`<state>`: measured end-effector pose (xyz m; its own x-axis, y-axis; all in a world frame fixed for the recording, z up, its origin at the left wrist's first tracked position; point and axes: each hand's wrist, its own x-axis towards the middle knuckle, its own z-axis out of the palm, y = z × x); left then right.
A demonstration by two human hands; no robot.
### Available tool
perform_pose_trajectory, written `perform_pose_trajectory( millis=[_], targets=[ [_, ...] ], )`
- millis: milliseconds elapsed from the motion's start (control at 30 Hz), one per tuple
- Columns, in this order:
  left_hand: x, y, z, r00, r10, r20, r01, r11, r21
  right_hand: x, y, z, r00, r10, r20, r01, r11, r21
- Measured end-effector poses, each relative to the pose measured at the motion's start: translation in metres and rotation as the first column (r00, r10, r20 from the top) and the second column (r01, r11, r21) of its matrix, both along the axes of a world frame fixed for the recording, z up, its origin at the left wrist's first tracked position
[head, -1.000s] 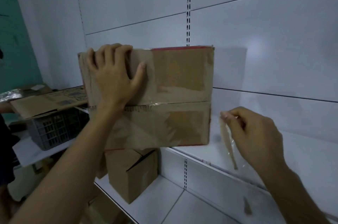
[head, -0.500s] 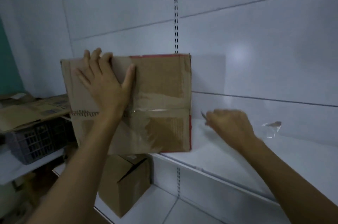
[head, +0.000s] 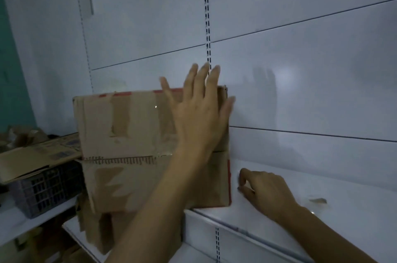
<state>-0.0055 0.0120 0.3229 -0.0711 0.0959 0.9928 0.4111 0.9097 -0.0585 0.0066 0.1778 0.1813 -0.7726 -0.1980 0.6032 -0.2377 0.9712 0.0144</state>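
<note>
cardboard box (head: 133, 146): upright at left end of white shelf (head: 333, 226), overhanging. left hand (head: 199, 116): fingers spread, flat on upper right face. right hand (head: 264, 191): curled by lower right corner, grip unclear. step, likely: steadying box. next: push rightward, fully onto shelf.

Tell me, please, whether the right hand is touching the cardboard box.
Apart. The head view shows white shelf between the right hand and the cardboard box.
</note>
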Motion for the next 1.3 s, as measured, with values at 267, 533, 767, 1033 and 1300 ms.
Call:
perform_pose_trajectory(
  millis=[267,533,767,1033,1300],
  targets=[
    [0.0,0.003,0.006,0.978,-0.15,0.144,0.13,0.982,0.136,0.012,0.008,0.004,0.956,0.153,0.249,-0.047,0.921,-0.388],
    [0.014,-0.022,0.009,0.891,-0.423,0.166,0.386,0.897,0.214,-0.005,-0.002,0.045,0.999,0.048,-0.025,-0.054,0.834,-0.55],
    [0.006,-0.017,0.004,0.912,-0.402,0.084,0.375,0.898,0.228,-0.032,-0.046,0.069,0.974,0.19,-0.126,-0.216,0.593,-0.776],
    [0.0,-0.017,0.001,0.905,-0.424,0.035,0.406,0.885,0.229,-0.038,-0.052,0.04,0.875,-0.04,-0.482,-0.335,0.668,-0.664],
    [-0.002,-0.018,0.0,0.897,-0.442,0.023,0.426,0.876,0.225,-0.039,-0.033,0.061,0.903,-0.018,-0.429,-0.26,0.772,-0.58]
  ],
)
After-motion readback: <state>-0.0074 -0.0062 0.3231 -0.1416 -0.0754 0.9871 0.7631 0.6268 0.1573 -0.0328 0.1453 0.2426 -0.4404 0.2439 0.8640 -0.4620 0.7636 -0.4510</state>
